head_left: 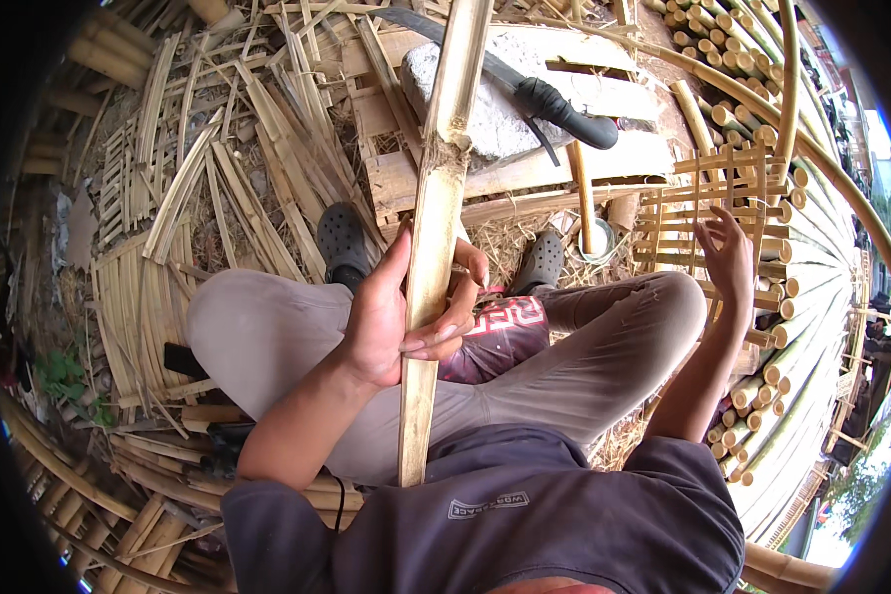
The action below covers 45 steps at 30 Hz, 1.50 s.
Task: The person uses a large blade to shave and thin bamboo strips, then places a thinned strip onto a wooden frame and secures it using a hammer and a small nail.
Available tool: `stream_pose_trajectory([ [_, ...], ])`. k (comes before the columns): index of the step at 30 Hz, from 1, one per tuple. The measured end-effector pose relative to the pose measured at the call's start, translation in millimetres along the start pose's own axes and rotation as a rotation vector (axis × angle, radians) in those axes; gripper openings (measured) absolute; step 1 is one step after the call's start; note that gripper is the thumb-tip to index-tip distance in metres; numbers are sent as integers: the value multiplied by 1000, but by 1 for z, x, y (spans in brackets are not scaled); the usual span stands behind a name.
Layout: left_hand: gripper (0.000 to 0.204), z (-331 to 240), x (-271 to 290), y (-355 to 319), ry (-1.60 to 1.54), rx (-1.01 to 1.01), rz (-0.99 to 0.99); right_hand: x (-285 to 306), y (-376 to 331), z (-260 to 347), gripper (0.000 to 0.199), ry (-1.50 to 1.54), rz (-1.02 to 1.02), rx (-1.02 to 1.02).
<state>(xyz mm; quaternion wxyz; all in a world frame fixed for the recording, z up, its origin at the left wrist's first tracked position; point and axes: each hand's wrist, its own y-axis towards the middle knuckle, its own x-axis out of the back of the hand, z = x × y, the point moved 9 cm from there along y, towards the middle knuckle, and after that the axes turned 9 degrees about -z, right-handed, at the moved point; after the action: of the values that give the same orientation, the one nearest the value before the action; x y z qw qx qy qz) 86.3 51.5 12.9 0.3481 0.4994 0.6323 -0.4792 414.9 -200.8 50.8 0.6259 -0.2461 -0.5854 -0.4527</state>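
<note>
My left hand (391, 322) is closed around a long split bamboo piece (436, 203). The piece stands nearly lengthwise in front of me, its hollow side and a node showing, and its lower end reaches my shirt. My right hand (728, 252) is raised at the right with fingers apart and nothing in it. Just behind it stands a bamboo lattice (678, 213); whether the fingers touch it I cannot tell. Beyond the bamboo piece, a machete (564, 114) with a black wrapped handle lies across a pale stone block (505, 129). The bamboo hides part of its blade.
The stone rests on a low wooden platform (396, 188) ahead of my feet. Split bamboo strips (257, 208) litter the ground on the left. Cut bamboo poles (802, 366) are stacked at the right. A stick stands in a small white container (596, 241) near my right shoe.
</note>
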Motion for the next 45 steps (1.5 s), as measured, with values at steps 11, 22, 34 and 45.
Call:
stream_pose_trajectory([
  [11, 88, 8, 10, -1, 272, 15, -85, -34, 36, 201, 53, 116, -86, 613],
  [22, 60, -16, 38, -10, 682, -162, -389, -92, 65, 239, 40, -213, 42, 542],
  [34, 58, -18, 51, -8, 933, -180, -439, -114, 94, 226, 39, 176, 177, 281],
  [45, 62, -15, 43, -22, 793, -143, -335, -55, 91, 144, 35, 602, -19, -7],
])
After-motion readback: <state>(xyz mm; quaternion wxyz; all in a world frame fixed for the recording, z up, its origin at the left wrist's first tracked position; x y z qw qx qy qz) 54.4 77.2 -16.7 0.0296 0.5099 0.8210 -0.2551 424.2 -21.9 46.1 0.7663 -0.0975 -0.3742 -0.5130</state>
